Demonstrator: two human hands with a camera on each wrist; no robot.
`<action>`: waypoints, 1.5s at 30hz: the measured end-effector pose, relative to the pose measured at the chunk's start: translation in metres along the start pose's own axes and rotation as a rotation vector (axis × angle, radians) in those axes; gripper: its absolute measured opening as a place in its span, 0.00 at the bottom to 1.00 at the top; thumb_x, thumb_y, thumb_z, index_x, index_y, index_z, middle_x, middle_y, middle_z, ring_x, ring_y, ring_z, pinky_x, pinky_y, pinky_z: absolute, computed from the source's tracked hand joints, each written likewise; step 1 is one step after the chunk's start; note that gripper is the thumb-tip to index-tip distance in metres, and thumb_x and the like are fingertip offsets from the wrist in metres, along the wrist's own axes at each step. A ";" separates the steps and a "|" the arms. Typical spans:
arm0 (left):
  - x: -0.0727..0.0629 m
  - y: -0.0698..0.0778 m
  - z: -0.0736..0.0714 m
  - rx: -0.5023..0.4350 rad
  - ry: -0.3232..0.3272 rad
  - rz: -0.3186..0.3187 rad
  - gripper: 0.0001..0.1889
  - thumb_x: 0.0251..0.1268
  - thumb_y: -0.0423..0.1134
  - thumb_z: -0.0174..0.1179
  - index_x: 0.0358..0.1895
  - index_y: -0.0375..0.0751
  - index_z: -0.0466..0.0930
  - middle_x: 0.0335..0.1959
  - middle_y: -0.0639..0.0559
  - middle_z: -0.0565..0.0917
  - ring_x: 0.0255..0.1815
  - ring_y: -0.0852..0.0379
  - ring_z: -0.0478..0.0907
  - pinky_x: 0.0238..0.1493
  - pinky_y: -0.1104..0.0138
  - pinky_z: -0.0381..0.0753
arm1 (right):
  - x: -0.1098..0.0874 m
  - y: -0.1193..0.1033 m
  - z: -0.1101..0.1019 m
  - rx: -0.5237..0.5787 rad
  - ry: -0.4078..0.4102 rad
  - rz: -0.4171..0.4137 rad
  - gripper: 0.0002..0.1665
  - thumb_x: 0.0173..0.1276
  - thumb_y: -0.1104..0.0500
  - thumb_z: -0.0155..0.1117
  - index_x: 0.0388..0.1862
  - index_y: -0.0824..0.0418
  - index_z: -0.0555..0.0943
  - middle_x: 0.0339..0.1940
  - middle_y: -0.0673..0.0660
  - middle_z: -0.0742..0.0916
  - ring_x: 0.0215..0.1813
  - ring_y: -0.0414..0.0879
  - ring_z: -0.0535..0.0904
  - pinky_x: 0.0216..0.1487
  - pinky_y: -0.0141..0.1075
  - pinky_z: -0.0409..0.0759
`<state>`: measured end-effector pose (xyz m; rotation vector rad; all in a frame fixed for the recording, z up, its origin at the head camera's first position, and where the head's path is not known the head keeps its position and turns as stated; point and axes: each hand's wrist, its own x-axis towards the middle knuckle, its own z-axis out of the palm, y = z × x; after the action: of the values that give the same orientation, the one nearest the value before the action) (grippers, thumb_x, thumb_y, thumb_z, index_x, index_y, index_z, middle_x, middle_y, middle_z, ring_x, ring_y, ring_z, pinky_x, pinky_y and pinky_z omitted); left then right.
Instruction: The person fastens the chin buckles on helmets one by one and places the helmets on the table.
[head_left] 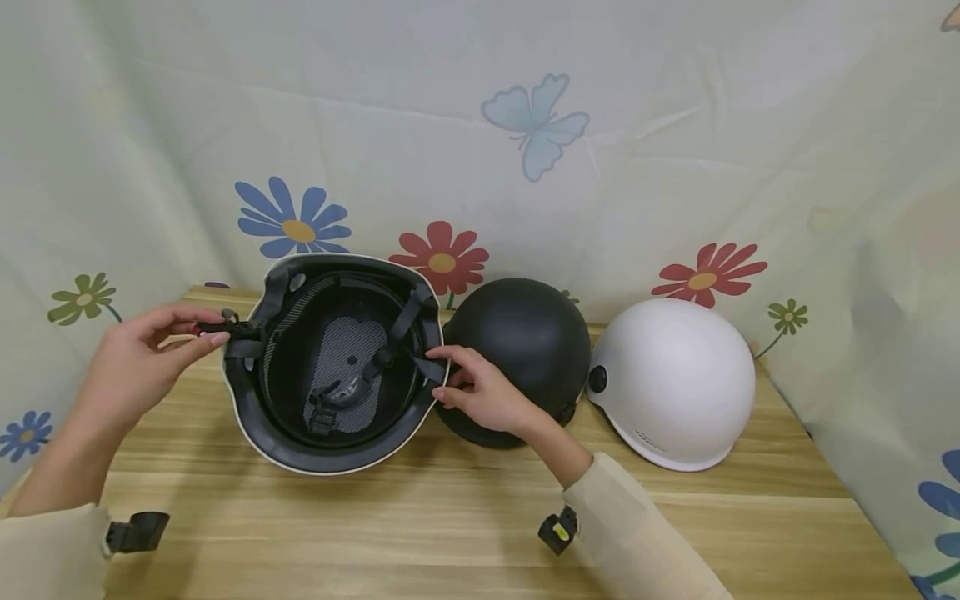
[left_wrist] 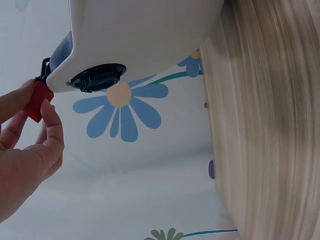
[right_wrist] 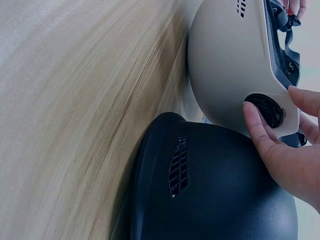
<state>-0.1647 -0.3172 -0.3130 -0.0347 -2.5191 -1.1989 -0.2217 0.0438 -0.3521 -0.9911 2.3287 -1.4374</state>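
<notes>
An upturned white helmet [head_left: 311, 461] with a black lining rests on the wooden table, its opening facing up. At its left rim my left hand [head_left: 123, 367] pinches the chin-strap buckle [head_left: 238, 328] between thumb and fingers; in the left wrist view the pinched part is a red tab [left_wrist: 38, 101]. My right hand [head_left: 487, 393] grips the opposite rim, its thumb and fingers around the edge by a round black side cap [right_wrist: 266, 110]. Another length of black strap [head_left: 381, 360] with a clip lies loose inside the helmet.
A matte black helmet [head_left: 517, 350] sits dome up right beside the white one, under my right forearm. Farther right stands another white helmet [head_left: 678, 375], dome up. The wooden table [head_left: 450, 533] runs back to a curtain [head_left: 420, 125] printed with flowers.
</notes>
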 end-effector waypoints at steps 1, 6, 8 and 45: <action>0.000 0.001 0.001 0.005 -0.002 -0.002 0.16 0.60 0.45 0.60 0.47 0.40 0.77 0.34 0.71 0.76 0.40 0.74 0.69 0.34 0.86 0.68 | 0.000 0.000 0.000 0.000 0.002 0.002 0.28 0.62 0.68 0.60 0.61 0.64 0.66 0.50 0.63 0.71 0.33 0.44 0.78 0.35 0.30 0.77; -0.001 0.004 0.001 0.010 -0.004 0.000 0.15 0.60 0.45 0.60 0.47 0.41 0.78 0.32 0.75 0.76 0.33 0.77 0.72 0.29 0.82 0.70 | 0.000 0.000 0.000 0.001 0.006 0.006 0.28 0.62 0.68 0.60 0.61 0.64 0.67 0.49 0.62 0.72 0.33 0.43 0.78 0.35 0.30 0.77; -0.001 0.006 0.000 0.010 0.002 0.003 0.15 0.60 0.45 0.61 0.47 0.43 0.78 0.30 0.75 0.77 0.30 0.77 0.74 0.26 0.79 0.70 | 0.000 0.001 0.000 0.004 0.006 0.006 0.28 0.62 0.68 0.60 0.61 0.64 0.67 0.49 0.62 0.71 0.33 0.44 0.78 0.35 0.29 0.77; 0.004 0.020 0.020 -0.156 -0.018 0.283 0.21 0.54 0.22 0.60 0.53 0.37 0.73 0.45 0.59 0.75 0.40 0.68 0.74 0.41 0.84 0.71 | 0.002 0.002 0.002 0.025 0.006 0.014 0.28 0.62 0.68 0.60 0.61 0.65 0.66 0.51 0.63 0.70 0.34 0.44 0.78 0.36 0.30 0.78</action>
<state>-0.1714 -0.2898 -0.3089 -0.4274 -2.3311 -1.2750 -0.2231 0.0418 -0.3544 -0.9636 2.3112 -1.4620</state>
